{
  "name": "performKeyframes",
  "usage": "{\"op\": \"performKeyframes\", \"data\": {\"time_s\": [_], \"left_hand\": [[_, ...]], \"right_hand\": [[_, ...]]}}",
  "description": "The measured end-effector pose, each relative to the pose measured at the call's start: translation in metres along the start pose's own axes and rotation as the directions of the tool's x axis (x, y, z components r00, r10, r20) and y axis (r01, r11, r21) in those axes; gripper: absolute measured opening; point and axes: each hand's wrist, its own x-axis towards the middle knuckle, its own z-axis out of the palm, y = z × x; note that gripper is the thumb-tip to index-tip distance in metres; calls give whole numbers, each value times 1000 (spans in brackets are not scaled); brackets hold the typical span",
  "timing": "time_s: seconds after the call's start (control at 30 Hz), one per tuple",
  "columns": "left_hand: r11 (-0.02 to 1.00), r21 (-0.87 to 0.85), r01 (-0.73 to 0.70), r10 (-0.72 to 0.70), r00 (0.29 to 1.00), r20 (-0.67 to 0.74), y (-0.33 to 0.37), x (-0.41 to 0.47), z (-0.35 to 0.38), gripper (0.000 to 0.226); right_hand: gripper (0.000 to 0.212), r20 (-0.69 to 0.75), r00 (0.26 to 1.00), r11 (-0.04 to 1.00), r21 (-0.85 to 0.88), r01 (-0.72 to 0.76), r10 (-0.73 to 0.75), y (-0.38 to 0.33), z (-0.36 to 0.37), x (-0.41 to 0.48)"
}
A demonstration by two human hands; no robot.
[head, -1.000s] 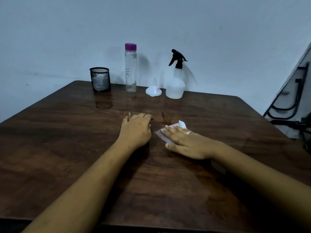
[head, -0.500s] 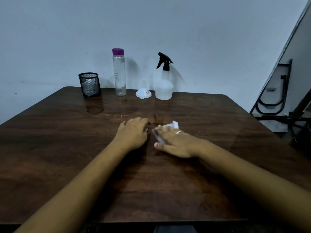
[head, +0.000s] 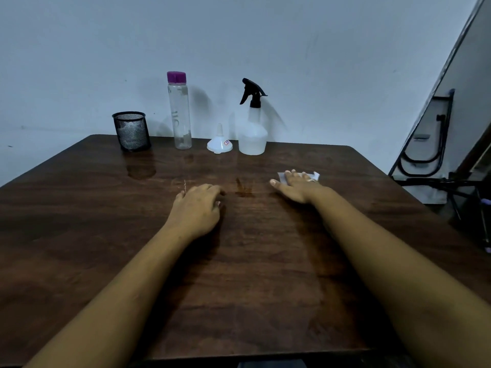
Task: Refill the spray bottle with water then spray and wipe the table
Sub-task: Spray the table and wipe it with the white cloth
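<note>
The white wipe (head: 316,176), right of centre on the bench (head: 265,274), looks thin, limp, probably damp: best pressed flat, not pinched. The right grip (head: 297,185) lies flat upon it, fingers straight; the left grip (head: 198,205) rests loosely curled, empty.

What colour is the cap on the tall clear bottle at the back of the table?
Purple. The cap tops the clear bottle, seen best in the head view.

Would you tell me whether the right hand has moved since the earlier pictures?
Yes: the right hand slid the tissue rightward, away from the dark stain.
</note>
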Motion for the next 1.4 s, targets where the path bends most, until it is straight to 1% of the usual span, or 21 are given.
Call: {"op": "performKeyframes", "data": {"time_s": [0.07, 0.13, 0.2, 0.3, 0.37, 0.4, 0.47, 0.57, 0.63, 0.67, 0.73, 0.83, 0.9, 1.0, 1.07, 1.1, 1.17, 1.2, 1.27, 1.33, 1.4], "left_hand": [[1000, -21, 11, -11, 1000, -9, -3, 2, -1, 35], [998, -55, 5, -7, 999, -34, -7, 3, -2, 37], [997, -79, -7, 1, 997, -76, -10, 4, -3, 39], [995, -95, -11, 0, 994, -114, -12, 4, -6, 42], [995, -97, -16, 3, 992, -126, -13, 3, -5, 41], [996, -91, -20, 8, 992, -124, -13, 2, -5, 40], [996, -93, -13, 3, 995, -104, -11, -1, -5, 40], [991, -136, 12, -22, 997, -71, -4, -5, -9, 41], [986, -162, 32, -39, 998, -41, 0, -7, -12, 42], [982, -184, 43, -48, 999, -23, 0, -7, -13, 42], [968, -245, 56, -57, 998, 0, -1, -8, -15, 42], [942, -330, 62, -74, 997, -25, -3, -7, -20, 50], [923, -378, 65, -97, 993, -65, -5, -6, -21, 38], [921, -386, 50, -96, 990, -101, -7, -4, -18, 35], [925, -379, 43, -82, 993, -88, -6, -4, -17, 35], [926, -374, 46, -82, 993, -81, -7, -5, -16, 35], [932, -357, 62, -92, 993, -69, -8, -6, -16, 35], [936, -347, 68, -96, 993, -64, -10, -8, -16, 36], [943, -322, 81, -104, 993, -57, -17, -10, -16, 36], [956, -274, 105, -122, 992, -45, -22, -9, -16, 36], [962, -235, 137, -150, 988, -39, -27, -8, -17, 37]], "right_hand": [[78, -9, 997, 997, -13, 73, -73, -28, 0, -3], [75, -13, 979, 978, -45, 203, -204, -56, 4, -10], [71, -13, 936, 933, -94, 349, -351, -78, 12, -24], [70, 19, 846, 841, -105, 531, -532, -93, 28, -55], [72, 49, 800, 794, -98, 600, -598, -85, 36, -72], [72, 61, 795, 790, -84, 607, -604, -78, 35, -76], [70, 76, 841, 840, -52, 540, -536, -60, 27, -68], [73, 58, 948, 948, -27, 316, -314, -38, 14, -42], [75, 58, 977, 978, -26, 208, -206, -39, 11, -31], [76, 59, 981, 982, -32, 187, -185, -47, 12, -29], [71, 38, 970, 967, -81, 242, -239, -73, 16, -36], [61, -10, 883, 869, -181, 461, -470, -115, 25, -57], [58, 32, 816, 803, -164, 573, -577, -129, 34, -71], [54, 72, 775, 770, -92, 631, -627, -129, 35, -77], [56, 34, 794, 790, -83, 608, -607, -118, 24, -66], [58, 29, 837, 834, -71, 547, -546, -109, 18, -58], [64, 51, 931, 931, -44, 363, -361, -88, 11, -39], [68, 62, 956, 956, -39, 290, -287, -80, 9, -32], [76, 75, 974, 976, -37, 215, -212, -77, 10, -26], [81, 64, 980, 981, -38, 192, -189, -89, 13, -25], [79, 44, 967, 966, -56, 254, -252, -113, 18, -30]]}}
